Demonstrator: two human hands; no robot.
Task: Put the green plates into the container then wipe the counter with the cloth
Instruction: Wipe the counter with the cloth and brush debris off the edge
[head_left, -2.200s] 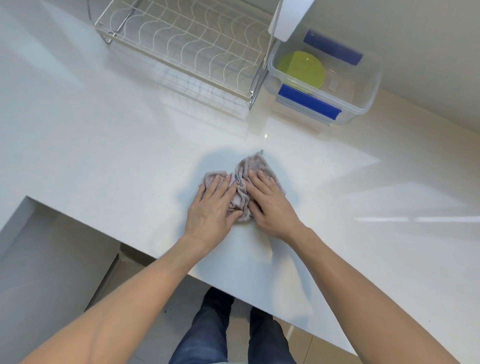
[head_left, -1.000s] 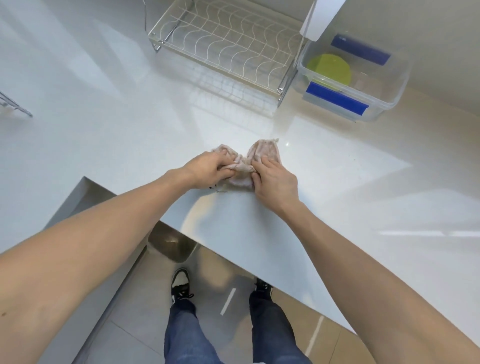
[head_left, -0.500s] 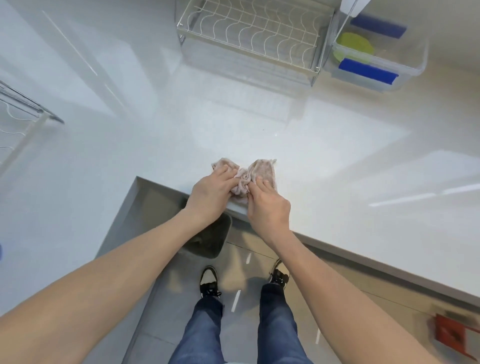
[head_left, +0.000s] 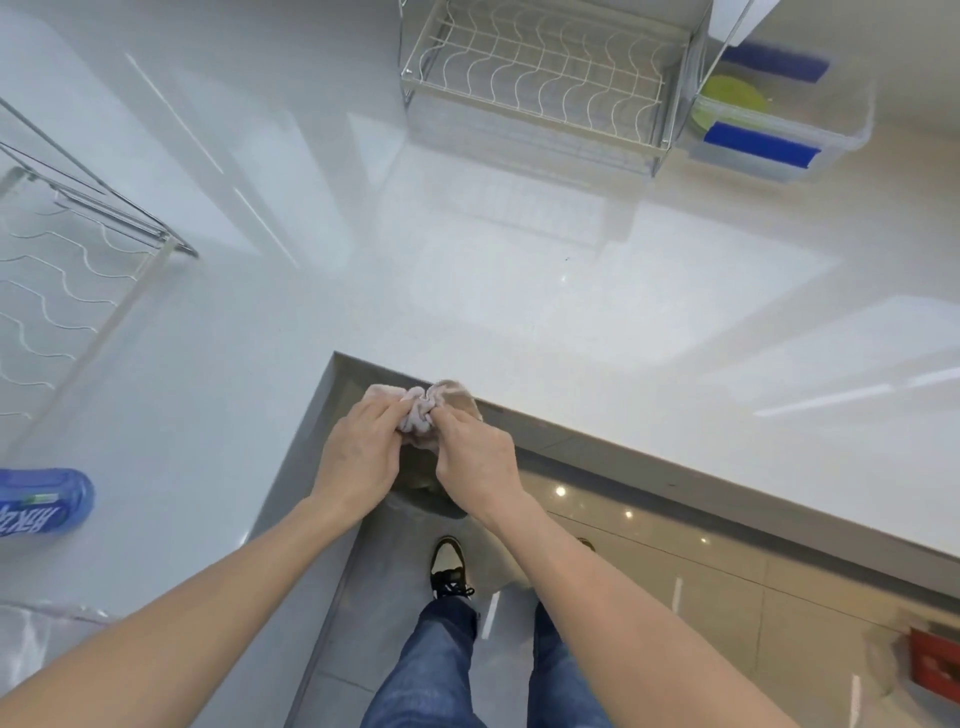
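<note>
A bunched grey-pink cloth (head_left: 422, 415) is held just off the inner corner of the white counter (head_left: 519, 291), over the floor. My left hand (head_left: 358, 457) grips its left side and my right hand (head_left: 475, 465) pinches its right side, both with curled fingers. Green plates (head_left: 727, 101) lie inside the clear container (head_left: 810, 137) with blue handles at the far right of the counter, partly hidden by the rack's frame.
A wire dish rack (head_left: 540, 88) stands at the back beside the container. Another wire rack (head_left: 62, 270) is at the left, with a blue bottle (head_left: 41, 501) lying near the left edge. A dark bin (head_left: 426, 493) sits on the floor below my hands.
Both hands drew the cloth back across the counter and off its edge, bunching it tighter. The view tilted down, so the floor and my feet show more.
</note>
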